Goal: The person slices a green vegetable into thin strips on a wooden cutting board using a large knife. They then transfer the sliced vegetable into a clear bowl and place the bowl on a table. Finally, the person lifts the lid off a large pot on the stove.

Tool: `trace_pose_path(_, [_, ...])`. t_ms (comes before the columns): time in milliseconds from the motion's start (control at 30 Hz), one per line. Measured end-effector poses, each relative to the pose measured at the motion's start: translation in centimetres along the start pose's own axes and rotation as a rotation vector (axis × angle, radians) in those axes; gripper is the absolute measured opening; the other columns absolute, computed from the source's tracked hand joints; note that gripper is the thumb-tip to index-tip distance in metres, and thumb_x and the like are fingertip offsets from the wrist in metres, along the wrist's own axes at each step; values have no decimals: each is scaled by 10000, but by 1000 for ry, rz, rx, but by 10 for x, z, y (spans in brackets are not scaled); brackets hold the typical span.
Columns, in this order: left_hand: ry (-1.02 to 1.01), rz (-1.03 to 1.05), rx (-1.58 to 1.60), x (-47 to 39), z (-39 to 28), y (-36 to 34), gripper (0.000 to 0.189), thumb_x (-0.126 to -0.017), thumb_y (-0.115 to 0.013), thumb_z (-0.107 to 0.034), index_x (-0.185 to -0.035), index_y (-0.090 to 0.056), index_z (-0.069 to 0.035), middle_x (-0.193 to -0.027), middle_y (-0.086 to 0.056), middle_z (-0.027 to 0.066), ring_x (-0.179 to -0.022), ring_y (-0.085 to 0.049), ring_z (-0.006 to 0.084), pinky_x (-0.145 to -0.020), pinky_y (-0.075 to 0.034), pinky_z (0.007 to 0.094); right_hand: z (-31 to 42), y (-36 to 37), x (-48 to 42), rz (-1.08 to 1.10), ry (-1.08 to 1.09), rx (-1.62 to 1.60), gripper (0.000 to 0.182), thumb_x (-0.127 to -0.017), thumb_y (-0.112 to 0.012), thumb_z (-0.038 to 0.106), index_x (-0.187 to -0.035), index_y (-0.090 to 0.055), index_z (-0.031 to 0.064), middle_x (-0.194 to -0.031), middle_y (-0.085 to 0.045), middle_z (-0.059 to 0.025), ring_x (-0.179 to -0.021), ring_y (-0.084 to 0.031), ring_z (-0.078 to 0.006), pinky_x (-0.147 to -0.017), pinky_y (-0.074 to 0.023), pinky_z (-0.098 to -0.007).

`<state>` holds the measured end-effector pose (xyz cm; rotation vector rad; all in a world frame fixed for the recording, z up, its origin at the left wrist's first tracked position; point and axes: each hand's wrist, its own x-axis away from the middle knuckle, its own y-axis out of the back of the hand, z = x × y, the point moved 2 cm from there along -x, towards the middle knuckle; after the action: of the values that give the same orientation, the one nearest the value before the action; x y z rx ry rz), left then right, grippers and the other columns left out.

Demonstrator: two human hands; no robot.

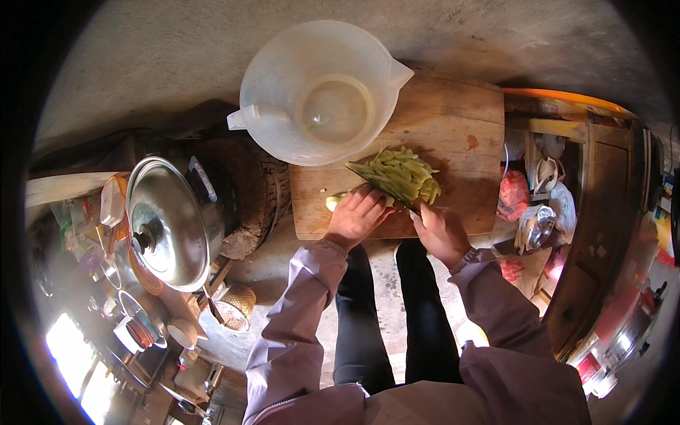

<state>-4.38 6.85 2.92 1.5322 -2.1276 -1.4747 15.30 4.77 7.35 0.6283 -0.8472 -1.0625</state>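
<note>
My right hand (442, 231) grips the handle of a kitchen knife (392, 195), its dark blade slanting up to the left. Under my left hand (361, 213), beside the blade, lies a pale green vegetable piece (333, 202), mostly covered by the fingers. A heap of sliced green vegetable (406, 172) rests on the far side of the blade, some slices against it. All of this is on a wooden cutting board (467, 175). Beyond the heap, a large translucent plastic jug (276, 69) stands at the board's back left, with a little green scrap inside.
Left of the board is a tree-stump block (249, 234), and beyond it a pot with a domed steel lid (172, 228). A woven basket (239, 305) sits lower left. At right stand a wooden cabinet (595, 239) and several plastic bags (513, 196). A wall (159, 58) rises behind.
</note>
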Motion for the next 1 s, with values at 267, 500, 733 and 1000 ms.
trace_pose_path(267, [-76, 62, -11, 8, 11, 15, 354, -718, -784, -83, -1063, -705, -80, -1107, -648, 63, -1051, -618, 263, -856, -505, 374, 3, 0, 1, 2, -28, 15, 139, -884, -602, 165, -960, -580, 51, -676, -631, -180, -648, -637, -378, -591, -496, -487])
trace_pose_path(500, [-94, 67, -12, 20, 17, 3, 315, -757, -686, -100, -1072, -704, -106, -1188, -624, 64, -1132, -586, 241, -894, -482, 352, 19, 21, 6, 50, -23, -18, 144, -893, -585, 165, -985, -576, 55, -652, -616, -176, -619, -622, -387, -572, -488, -488])
trace_pose_path(733, [-111, 51, -43, 19, 15, 4, 263, -772, -679, -98, -1033, -713, -107, -1174, -642, 53, -1119, -602, 237, -865, -500, 339, 32, 45, 17, 187, -148, -40, 141, -916, -548, 170, -974, -590, 48, -706, -618, -207, -669, -608, -431, -603, -479, -523])
trace_pose_path(1000, [-98, 70, -10, 20, 18, -3, 273, -756, -660, -106, -1025, -705, -103, -1164, -637, 57, -1115, -600, 249, -872, -506, 343, 12, -3, 7, 64, -106, -133, 191, -933, -559, 197, -1040, -607, 46, -785, -634, -227, -740, -620, -424, -639, -487, -511])
